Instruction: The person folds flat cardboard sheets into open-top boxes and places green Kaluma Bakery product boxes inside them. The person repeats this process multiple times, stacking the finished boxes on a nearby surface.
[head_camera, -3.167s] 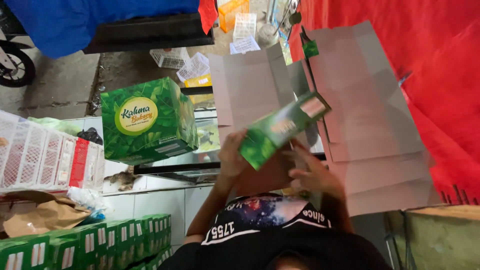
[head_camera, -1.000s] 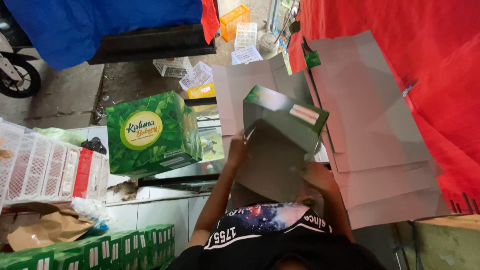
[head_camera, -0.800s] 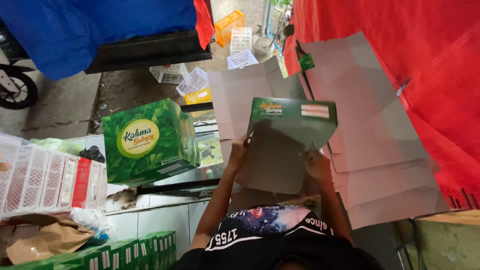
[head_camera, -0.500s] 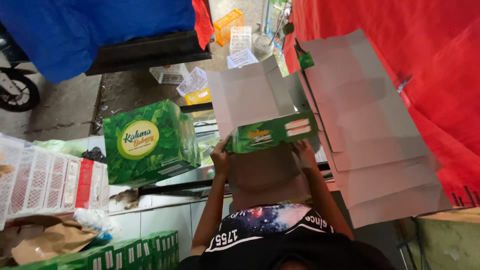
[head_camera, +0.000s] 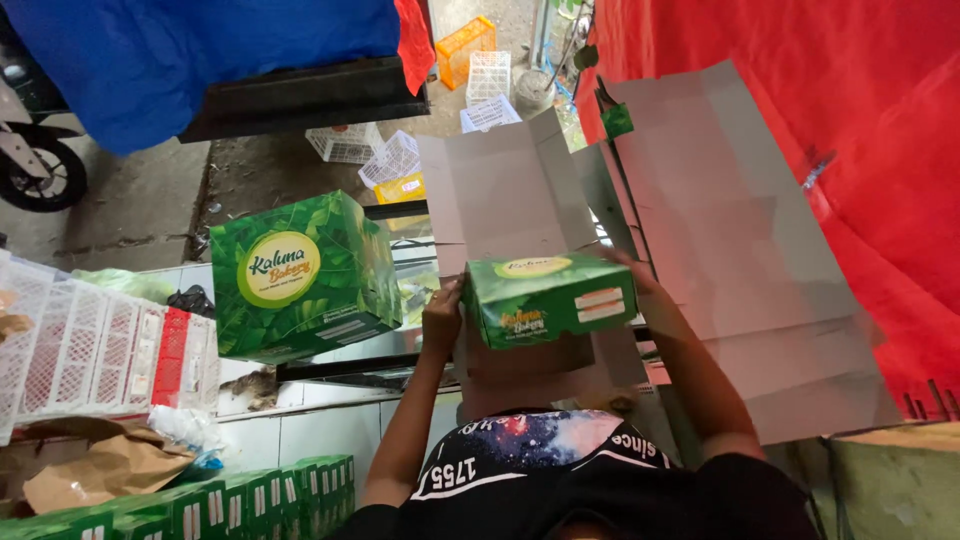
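Both hands on small green box (head_camera: 548, 298), held up in front of chest. Left hand (head_camera: 441, 318) grasping its left end, fingers wrapped. Right hand (head_camera: 633, 275) at right end, mostly hidden behind box; grip can't tell. Grey flat cardboard (head_camera: 505, 190) behind. Bigger green box (head_camera: 300, 275) to left, apart.

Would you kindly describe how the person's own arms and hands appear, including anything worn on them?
Both arms are bare from the short black sleeves down. The left hand and right hand wear no gloves; I can see no rings, watch or bands. The black shirt has a starry print and white lettering.
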